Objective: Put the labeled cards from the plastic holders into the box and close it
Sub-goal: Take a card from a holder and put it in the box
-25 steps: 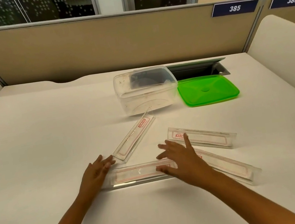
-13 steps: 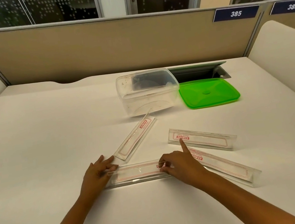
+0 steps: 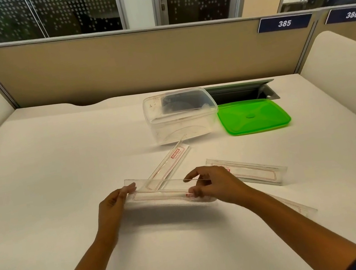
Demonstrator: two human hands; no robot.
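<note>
Both hands, left hand [image 3: 111,207] and right hand [image 3: 213,185], pinch a clear card holder [image 3: 163,193] above the white desk [image 3: 50,179], near the beige partition [image 3: 114,67].

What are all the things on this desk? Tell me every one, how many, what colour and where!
held holder: 1, clear with a red-framed card, lifted off the desk near the front, between both hands
other holders: 3, clear with red-framed cards; one angled toward the box, one to the right, one partly hidden behind the right forearm
box: 1, clear, open, far middle of the desk
lid: 1, green, flat on the desk right of the box
cable hatch: 1, dark, open, behind the lid
number signs: 2, dark blue, on the divider
desk: 1, white
left hand: grips holder's left end
right hand: pinches its right end
</note>
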